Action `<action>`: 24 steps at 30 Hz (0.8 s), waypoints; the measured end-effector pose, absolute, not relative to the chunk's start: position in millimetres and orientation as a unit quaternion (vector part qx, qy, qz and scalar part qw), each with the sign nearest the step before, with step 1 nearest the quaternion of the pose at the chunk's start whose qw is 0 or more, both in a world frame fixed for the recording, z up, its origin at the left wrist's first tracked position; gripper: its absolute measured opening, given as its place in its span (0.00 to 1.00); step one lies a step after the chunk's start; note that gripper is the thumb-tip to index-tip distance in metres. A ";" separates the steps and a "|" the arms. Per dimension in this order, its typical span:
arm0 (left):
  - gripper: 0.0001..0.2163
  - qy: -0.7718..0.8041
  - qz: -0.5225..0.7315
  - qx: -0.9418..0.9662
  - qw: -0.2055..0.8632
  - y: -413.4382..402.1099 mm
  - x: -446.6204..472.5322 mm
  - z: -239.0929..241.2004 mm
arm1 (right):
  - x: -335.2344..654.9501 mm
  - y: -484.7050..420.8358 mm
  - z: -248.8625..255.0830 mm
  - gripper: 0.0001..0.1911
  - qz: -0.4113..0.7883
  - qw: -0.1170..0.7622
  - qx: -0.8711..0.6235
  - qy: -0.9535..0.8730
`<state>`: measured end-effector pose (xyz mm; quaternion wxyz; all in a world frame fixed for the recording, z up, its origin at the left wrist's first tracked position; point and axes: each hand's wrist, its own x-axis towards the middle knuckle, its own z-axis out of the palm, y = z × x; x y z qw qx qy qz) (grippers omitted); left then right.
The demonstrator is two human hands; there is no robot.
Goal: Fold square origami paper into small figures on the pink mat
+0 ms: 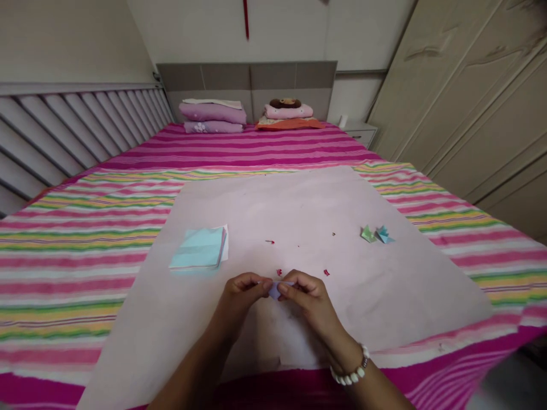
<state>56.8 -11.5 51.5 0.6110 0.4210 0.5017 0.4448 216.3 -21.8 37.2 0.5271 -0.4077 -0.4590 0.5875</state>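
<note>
Both my hands meet over the near middle of a pale pink sheet (299,205) spread on the bed. My left hand (243,293) and my right hand (305,293) pinch a small folded piece of lavender paper (276,289) between their fingertips, just above the sheet. A white bead bracelet (354,373) circles my right wrist. A stack of square papers (200,249), light blue on top, lies to the left of my hands. Two small folded paper pieces, one green (367,234) and one blue (383,234), sit to the right.
The bed carries a pink striped cover (64,245). Tiny red scraps (279,272) dot the sheet. Folded pillows and blankets (212,117) rest against the headboard. A slatted panel (64,131) runs on the left, a wardrobe (478,102) on the right, a small nightstand (361,132) at the far corner.
</note>
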 end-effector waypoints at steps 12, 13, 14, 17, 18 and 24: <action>0.16 0.517 0.454 0.440 0.577 -10.8 59.6 48.2 | 208.4 -29.8 36.6 0.05 0.403 0.593 -0.430 -0.549; 0.16 0.503 0.453 0.421 0.603 -11.5 60.2 48.8 | 207.9 -30.2 37.1 0.05 0.391 0.599 -0.435 -0.547; 0.17 0.486 0.452 0.403 0.631 -12.2 60.7 49.3 | 207.5 -30.5 37.3 0.05 0.379 0.603 -0.441 -0.546; 0.19 0.447 0.451 0.362 0.682 -13.3 60.6 49.3 | 207.4 -31.8 38.0 0.04 0.368 0.605 -0.437 -0.555; 0.18 0.441 0.454 0.356 0.688 -13.4 60.1 49.0 | 207.7 -32.2 38.5 0.03 0.378 0.601 -0.425 -0.562; 0.15 0.430 0.452 0.398 0.672 -13.5 56.5 47.1 | 210.8 -30.6 45.5 0.08 0.571 0.560 -0.349 -0.489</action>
